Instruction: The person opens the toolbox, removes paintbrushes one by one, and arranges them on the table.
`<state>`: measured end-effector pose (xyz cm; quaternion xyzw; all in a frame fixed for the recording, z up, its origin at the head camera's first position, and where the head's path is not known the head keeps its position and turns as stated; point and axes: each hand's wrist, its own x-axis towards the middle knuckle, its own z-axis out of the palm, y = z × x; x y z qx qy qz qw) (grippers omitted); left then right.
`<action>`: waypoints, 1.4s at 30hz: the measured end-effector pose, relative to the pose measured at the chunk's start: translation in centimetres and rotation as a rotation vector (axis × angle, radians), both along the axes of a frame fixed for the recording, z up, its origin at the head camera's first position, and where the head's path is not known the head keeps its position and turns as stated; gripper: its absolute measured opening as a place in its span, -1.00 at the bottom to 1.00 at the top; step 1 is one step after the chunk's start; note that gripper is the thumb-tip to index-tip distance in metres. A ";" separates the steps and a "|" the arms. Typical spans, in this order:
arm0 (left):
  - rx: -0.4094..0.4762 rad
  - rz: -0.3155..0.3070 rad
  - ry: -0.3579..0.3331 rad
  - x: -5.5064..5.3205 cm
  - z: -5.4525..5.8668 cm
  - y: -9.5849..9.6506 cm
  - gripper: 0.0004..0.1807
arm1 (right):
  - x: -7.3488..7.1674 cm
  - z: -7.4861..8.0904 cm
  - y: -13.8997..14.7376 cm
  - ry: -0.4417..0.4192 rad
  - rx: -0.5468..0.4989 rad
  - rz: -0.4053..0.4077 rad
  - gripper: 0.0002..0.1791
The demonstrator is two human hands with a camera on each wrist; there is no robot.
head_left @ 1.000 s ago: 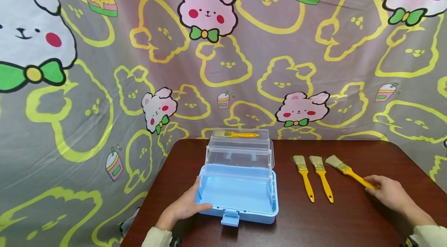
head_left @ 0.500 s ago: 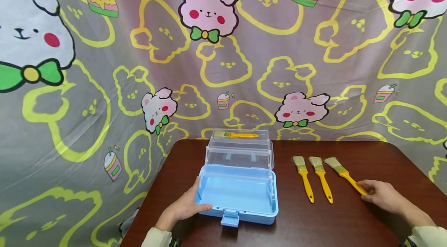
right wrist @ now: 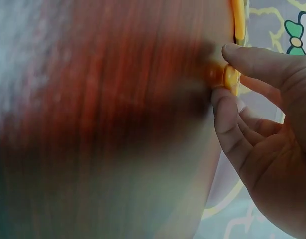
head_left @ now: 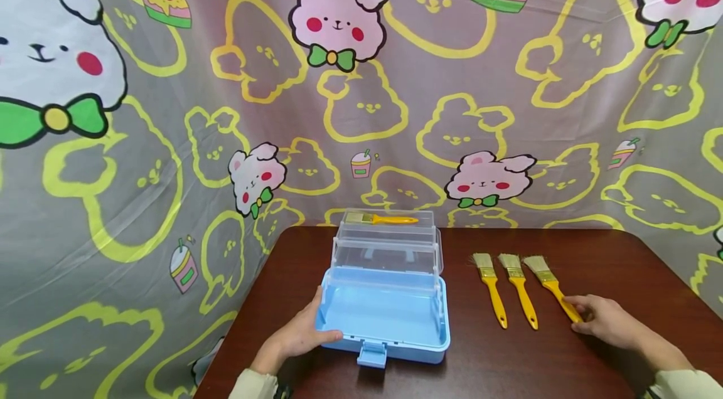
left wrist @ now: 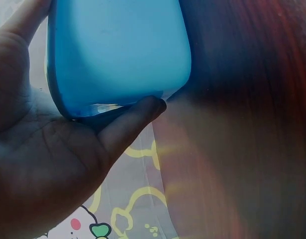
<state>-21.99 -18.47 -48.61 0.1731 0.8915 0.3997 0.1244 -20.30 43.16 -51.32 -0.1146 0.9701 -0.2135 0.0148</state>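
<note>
My left hand (head_left: 296,333) holds the front left corner of an open light-blue toolbox (head_left: 415,351); its thumb lies along the front wall, as the left wrist view also shows. My right hand (head_left: 607,322) pinches the handle end of a paintbrush (head_left: 555,287) with yellow handle and pale bristles. In the right wrist view, thumb and fingers close around the yellow handle tip (right wrist: 232,77). Left of that brush lie a middle paintbrush (head_left: 520,289) and a left paintbrush (head_left: 490,289), bristles pointing away. Another paintbrush (head_left: 390,219) lies across the toolbox's upper clear tray.
Clear stepped trays (head_left: 386,255) stand raised behind the toolbox's blue bin, and its front latch (head_left: 373,354) hangs down. All stands on a dark red-brown table (head_left: 463,380). A patterned curtain (head_left: 407,154) closes off the back and left sides.
My right hand has moved left with the handle end of the right paintbrush, swinging it nearly parallel to the other two. The left hand and toolbox stay put.
</note>
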 end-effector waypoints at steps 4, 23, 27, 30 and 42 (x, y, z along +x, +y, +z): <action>0.006 0.000 -0.004 0.1 0.1 0.0 0.27 | -0.1 0.0 -0.6 -0.001 0.007 -0.005 -0.40; -0.011 0.007 -0.002 0.4 0.3 0.2 0.26 | -0.4 0.2 -2.4 0.002 0.036 -0.051 -0.35; -0.006 0.010 -0.011 0.4 0.4 0.1 0.26 | -0.5 0.0 -2.5 -0.004 0.042 -0.038 -0.35; 0.002 0.014 -0.021 0.4 0.4 0.1 0.25 | -0.5 -0.1 -2.5 -0.003 0.047 -0.031 -0.34; 0.000 0.011 -0.012 0.4 0.2 0.1 0.26 | -0.4 0.2 -2.7 0.015 0.041 -0.043 -0.38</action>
